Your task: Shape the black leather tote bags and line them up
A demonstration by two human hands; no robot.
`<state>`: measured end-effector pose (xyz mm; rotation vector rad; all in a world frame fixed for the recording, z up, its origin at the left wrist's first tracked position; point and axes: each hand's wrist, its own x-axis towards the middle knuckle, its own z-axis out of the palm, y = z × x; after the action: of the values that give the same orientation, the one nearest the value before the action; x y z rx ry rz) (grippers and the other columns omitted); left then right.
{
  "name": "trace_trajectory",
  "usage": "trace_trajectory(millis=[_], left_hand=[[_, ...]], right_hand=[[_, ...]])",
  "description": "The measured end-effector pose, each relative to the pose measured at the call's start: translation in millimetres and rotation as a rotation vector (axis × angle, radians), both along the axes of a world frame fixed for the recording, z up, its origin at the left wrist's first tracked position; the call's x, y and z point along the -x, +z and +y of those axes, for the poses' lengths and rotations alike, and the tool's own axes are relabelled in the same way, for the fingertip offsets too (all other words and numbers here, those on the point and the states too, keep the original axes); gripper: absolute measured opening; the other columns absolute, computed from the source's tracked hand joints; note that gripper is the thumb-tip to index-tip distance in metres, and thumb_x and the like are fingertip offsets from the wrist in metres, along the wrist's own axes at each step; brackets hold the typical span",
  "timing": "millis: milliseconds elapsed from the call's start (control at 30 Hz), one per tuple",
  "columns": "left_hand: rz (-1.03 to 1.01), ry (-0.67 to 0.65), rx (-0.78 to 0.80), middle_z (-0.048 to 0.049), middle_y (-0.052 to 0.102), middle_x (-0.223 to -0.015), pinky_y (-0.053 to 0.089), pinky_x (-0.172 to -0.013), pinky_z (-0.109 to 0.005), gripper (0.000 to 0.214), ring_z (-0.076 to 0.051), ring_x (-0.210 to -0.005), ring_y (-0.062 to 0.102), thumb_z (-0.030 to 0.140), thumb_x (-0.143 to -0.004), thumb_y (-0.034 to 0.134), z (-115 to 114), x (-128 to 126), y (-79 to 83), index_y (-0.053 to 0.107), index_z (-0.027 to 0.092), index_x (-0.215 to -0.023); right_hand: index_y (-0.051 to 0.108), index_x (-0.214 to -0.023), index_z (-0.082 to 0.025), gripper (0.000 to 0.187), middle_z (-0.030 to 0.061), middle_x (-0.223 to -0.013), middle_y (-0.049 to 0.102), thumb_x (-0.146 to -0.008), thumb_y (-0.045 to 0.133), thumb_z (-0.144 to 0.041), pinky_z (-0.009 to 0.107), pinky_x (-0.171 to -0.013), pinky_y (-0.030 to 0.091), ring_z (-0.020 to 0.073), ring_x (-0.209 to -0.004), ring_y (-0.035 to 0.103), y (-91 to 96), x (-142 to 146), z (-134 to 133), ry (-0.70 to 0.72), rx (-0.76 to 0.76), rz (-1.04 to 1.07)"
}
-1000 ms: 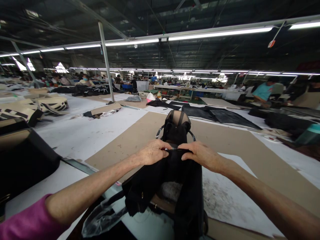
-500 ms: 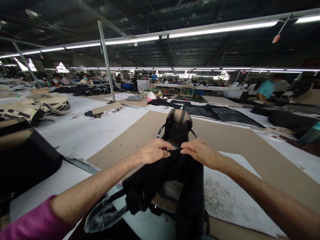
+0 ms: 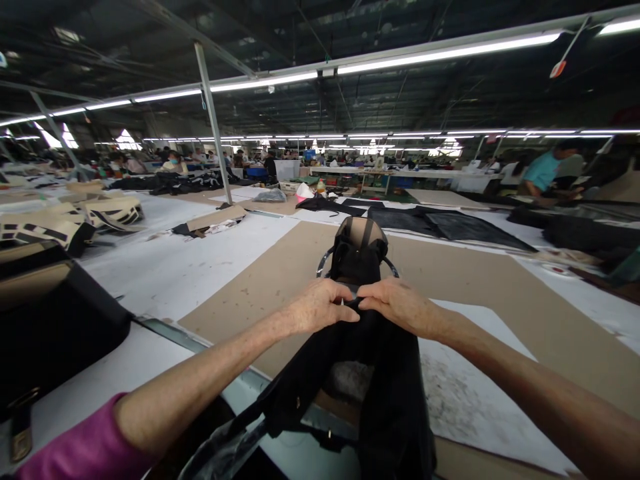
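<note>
Gray post [image 3: 213, 120] L of ctr; blue-shirted pers. [image 3: 544, 171] far R.

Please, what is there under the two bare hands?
Under the left hand and right hand, black fabric can be seen. The parts directly beneath their palms and fingers are covered, so I cannot describe them.

The bag [image 3: 393, 387] at the middle is plain black with small gold-toned fittings [image 3: 299, 402]; the panel [image 3: 353, 233] beyond it is tan, with a dark vertical stripe. One sleeve [image 3: 85, 440] is magenta-purple. The large sheet [image 3: 465, 277] is solid tan, the smaller sheet [image 3: 467, 393] white and mottled with grey (a loose, cloudy speckle). Cream pieces [image 3: 45, 220] at left carry black blocks, and a co-worker's shirt [image 3: 542, 173] is turquoise.
</note>
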<state>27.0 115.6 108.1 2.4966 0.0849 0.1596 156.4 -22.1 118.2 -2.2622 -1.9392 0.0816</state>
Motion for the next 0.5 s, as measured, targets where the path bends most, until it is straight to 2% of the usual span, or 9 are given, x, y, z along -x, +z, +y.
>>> trace_trajectory(millis=[67, 200, 300, 500], left_hand=[[-0.011, 0.009, -0.065, 0.0043, 0.04, -0.051, 0.026, -0.049, -0.019, 0.025, -0.008, -0.052, 0.037, 0.039, -0.073, 0.052, -2, -4, 2.3, 0.061, 0.016, -0.068], [-0.069, 0.005, -0.169, 0.0041, 0.036, -0.049, 0.025, -0.051, -0.02, 0.023, -0.008, -0.051, 0.035, 0.028, -0.077, 0.046, -3, -7, 2.8, 0.057, 0.016, -0.061], [-0.105, -0.002, -0.185, 0.0043, 0.037, -0.049, 0.025, -0.051, -0.02, 0.021, -0.008, -0.051, 0.035, 0.024, -0.076, 0.046, -1, -7, -0.1, 0.054, 0.016, -0.058], [-0.096, -0.026, -0.151, 0.0046, 0.036, -0.047, 0.026, -0.051, -0.021, 0.021, -0.008, -0.05, 0.035, 0.026, -0.075, 0.047, -1, -14, -0.4, 0.055, 0.016, -0.058]], right_hand=[[0.06, -0.076, -0.021, 0.029, -0.0005, -0.067, 0.058, -0.086, 0.035, -0.033, 0.022, -0.06, 0.031, 0.0129, -0.065, 0.051, -1.1, 0, 1, 0.015, -0.003, -0.03], [0.056, -0.072, -0.02, 0.03, 0.0003, -0.065, 0.057, -0.087, 0.035, -0.035, 0.023, -0.059, 0.03, 0.0134, -0.064, 0.05, -3.0, 2, 2, -0.001, -0.014, -0.091], [0.054, -0.071, -0.02, 0.03, 0.0, -0.064, 0.056, -0.087, 0.034, -0.035, 0.022, -0.058, 0.03, 0.013, -0.063, 0.05, -2.2, 0, 0, -0.016, -0.005, -0.042], [0.05, -0.07, -0.02, 0.032, -0.0004, -0.061, 0.054, -0.087, 0.033, -0.04, 0.022, -0.056, 0.032, 0.0131, -0.058, 0.05, -1.6, -14, -15, -0.112, 0.058, 0.015]])
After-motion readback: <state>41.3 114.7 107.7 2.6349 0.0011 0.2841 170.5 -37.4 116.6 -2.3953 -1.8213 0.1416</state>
